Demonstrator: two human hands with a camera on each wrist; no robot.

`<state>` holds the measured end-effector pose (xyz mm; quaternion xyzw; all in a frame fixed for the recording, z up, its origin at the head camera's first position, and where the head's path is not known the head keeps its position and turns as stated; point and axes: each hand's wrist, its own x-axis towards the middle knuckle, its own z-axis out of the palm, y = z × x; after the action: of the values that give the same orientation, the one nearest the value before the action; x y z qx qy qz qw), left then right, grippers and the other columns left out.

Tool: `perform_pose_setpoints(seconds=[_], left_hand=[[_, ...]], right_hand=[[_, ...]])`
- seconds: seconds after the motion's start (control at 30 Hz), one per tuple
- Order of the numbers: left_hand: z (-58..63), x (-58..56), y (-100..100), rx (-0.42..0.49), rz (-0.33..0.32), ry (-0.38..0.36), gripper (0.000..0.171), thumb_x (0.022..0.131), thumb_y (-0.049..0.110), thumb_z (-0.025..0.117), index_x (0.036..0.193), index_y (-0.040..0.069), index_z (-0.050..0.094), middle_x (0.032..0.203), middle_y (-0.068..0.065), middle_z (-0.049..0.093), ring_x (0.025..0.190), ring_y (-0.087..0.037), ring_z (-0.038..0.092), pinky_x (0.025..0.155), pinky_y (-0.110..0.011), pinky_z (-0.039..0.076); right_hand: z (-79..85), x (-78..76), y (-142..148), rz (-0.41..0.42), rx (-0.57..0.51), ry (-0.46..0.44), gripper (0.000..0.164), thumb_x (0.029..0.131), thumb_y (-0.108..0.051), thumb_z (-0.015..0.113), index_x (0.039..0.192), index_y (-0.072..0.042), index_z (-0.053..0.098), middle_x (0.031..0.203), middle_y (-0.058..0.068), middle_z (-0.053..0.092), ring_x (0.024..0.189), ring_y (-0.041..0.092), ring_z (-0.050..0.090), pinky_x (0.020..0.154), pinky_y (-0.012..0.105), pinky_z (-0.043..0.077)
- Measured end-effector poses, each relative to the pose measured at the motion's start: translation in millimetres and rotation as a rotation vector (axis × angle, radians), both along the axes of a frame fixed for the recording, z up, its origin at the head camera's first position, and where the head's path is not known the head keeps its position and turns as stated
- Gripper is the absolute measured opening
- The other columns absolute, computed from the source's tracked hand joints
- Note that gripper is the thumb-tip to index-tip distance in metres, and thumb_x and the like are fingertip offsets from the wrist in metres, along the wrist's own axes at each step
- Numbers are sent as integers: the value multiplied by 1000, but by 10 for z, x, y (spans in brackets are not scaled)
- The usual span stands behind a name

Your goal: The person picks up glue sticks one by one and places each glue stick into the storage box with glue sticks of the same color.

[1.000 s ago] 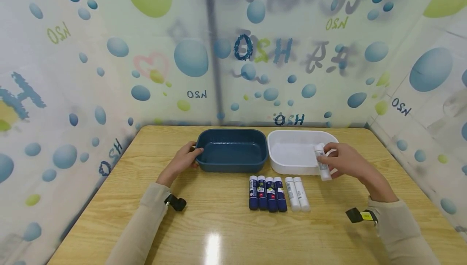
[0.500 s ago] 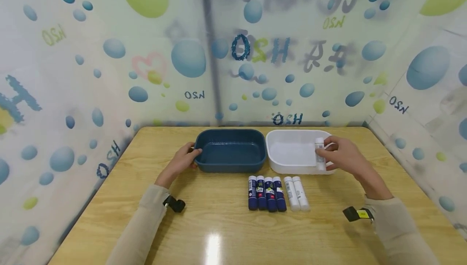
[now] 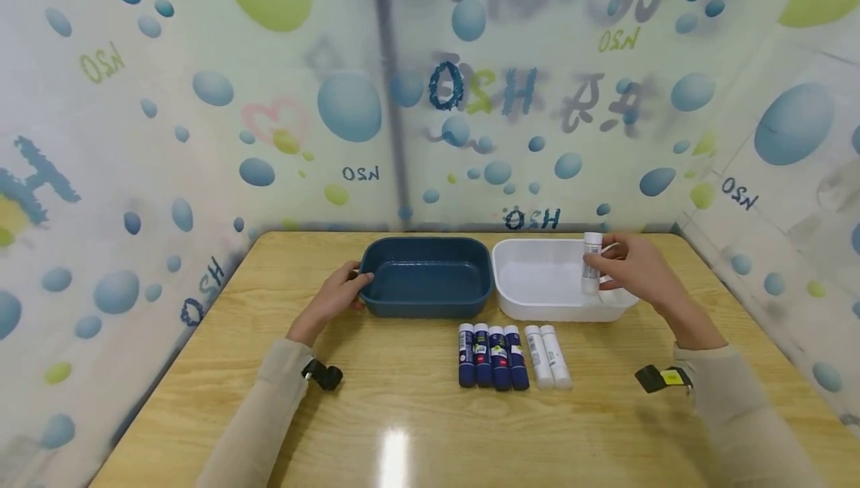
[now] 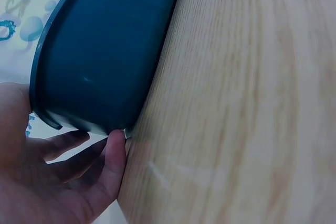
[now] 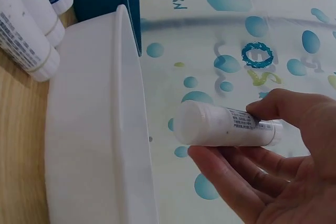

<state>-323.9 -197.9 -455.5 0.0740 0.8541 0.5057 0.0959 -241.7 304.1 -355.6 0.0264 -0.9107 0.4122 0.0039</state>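
In the head view my left hand grips the left end of a dark blue plastic bin, thumb over its rim and fingers along the outside wall. My right hand pinches a white glue stick between thumb and fingers. It is held nearly upright above the right part of a white bin. In the right wrist view the glue stick lies across the fingers, thumb on its label, apart from the white bin's rim.
In front of the bins, several dark blue glue sticks lie side by side on the wooden table. Two white glue sticks lie just right of them. The bins stand side by side near the patterned wall covering.
My right hand has raised the white glue stick from the white bin's front right side to above the bin, turning it more upright. The left hand keeps its hold on the blue bin.
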Motion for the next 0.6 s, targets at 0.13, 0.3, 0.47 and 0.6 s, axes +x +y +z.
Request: perform_pose_setpoints(seconds=[0.13,0.3,0.47,0.6], left_hand=[[-6,13,1,0,-11,-2,56,110,33,50,155,2,38,141,-30,54,78,-19,66,74,-34,61],[-5,11,6,7,-15,1,56,110,32,50,155,1,39,141,-32,54,80,-18,67,73,-34,62],[4,12,0,10,-7,10,55,110,33,49,155,3,40,140,-30,55,79,-18,67,71,-32,61],[15,21,-8,1,-17,10,56,110,34,49,156,3,38,140,-30,55,78,-20,67,73,-32,61]], right_hand=[[99,-99,30,21,24,7,55,102,-32,66,134,10,50,122,33,63,88,24,73,70,34,65],[241,-221,45,39,93,-6,55,102,-33,66,132,10,49,123,33,62,91,26,72,69,32,65],[374,-368,35,47,160,-29,51,100,-31,67,128,8,52,123,32,62,89,25,73,71,36,65],[436,-490,59,60,200,-101,50,100,-30,67,126,9,51,122,32,63,87,23,74,74,39,65]])
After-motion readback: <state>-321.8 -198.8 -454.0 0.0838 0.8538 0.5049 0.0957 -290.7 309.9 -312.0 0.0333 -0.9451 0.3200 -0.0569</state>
